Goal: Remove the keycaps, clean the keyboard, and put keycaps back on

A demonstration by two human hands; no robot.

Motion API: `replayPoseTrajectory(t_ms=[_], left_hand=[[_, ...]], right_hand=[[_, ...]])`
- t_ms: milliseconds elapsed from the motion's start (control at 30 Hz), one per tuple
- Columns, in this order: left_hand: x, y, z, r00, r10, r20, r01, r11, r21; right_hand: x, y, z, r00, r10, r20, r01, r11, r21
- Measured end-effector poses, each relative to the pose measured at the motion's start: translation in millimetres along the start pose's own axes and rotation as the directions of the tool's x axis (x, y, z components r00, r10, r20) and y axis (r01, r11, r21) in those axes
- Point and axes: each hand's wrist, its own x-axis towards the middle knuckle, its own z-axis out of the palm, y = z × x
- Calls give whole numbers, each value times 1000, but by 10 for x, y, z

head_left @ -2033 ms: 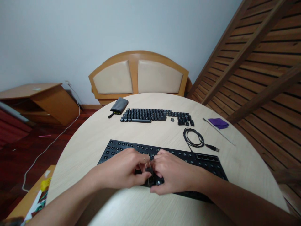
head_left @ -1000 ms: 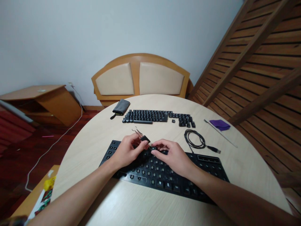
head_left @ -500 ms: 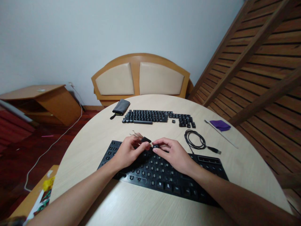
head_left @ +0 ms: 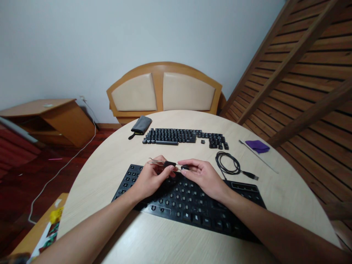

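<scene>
A black keyboard (head_left: 192, 205) with its keycaps removed lies on the round table (head_left: 115, 154) in front of me. My left hand (head_left: 150, 179) is closed on a wire keycap puller (head_left: 162, 163), held level above the keyboard's far edge. My right hand (head_left: 202, 176) pinches a small black keycap (head_left: 184, 168) at the puller's tip. Both hands hover just over the keyboard. A row of removed keycaps (head_left: 183, 136) is laid out further back on the table.
A coiled black USB cable (head_left: 229, 163) lies right of my hands. A grey pouch (head_left: 140, 125) sits at the back left, a purple cloth (head_left: 257, 146) and thin rod (head_left: 258, 156) at the right. A wooden chair (head_left: 163, 91) stands behind the table.
Both hands rose from the keyboard's near rows to its far edge, bringing the puller and a keycap. The puller has tilted level, and my right hand has drawn the keycap to its tip.
</scene>
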Motion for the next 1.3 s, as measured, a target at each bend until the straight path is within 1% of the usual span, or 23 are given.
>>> replayPoseTrajectory(t_ms=[100,233,300,400,500,600,700,833,967,1100,1200,1300], left_hand=[[-1,10,12,1000,-26,-10,25,997,-72],[-12,14,25,999,-21,-38,19,999,-41],[-12,15,29,999,-25,-45,22,998,-55],[2,13,35,996,-78,-47,71,988,-135],[18,5,40,991,-125,-51,116,981,-158],[21,-2,38,989,-142,-50,132,977,-165],[19,1,38,988,-150,-28,142,973,-184],[16,4,54,989,-145,-8,140,967,-211],[10,-1,66,989,-149,-9,144,971,-193],[19,-3,65,989,-151,9,150,976,-158],[31,-9,70,987,-160,17,160,974,-159],[39,-16,68,985,-175,0,172,969,-180]], right_hand=[[7,12,1,999,28,-35,-27,999,24],[-2,8,10,998,-12,-61,14,999,32],[-13,-14,11,996,-53,-66,53,999,-10],[-34,-59,9,987,-140,-75,129,982,-136],[-50,-91,9,975,-209,-71,186,951,-245],[-58,-98,16,972,-223,-73,198,945,-260],[-62,-85,31,976,-203,-83,180,958,-223],[-58,-55,47,986,-134,-96,120,983,-141],[-42,-45,38,988,-110,-111,93,985,-145],[-30,-42,21,997,-37,-65,27,988,-151],[-25,-19,19,1000,4,-11,-5,998,-67],[-22,3,15,999,46,2,-46,999,-18]])
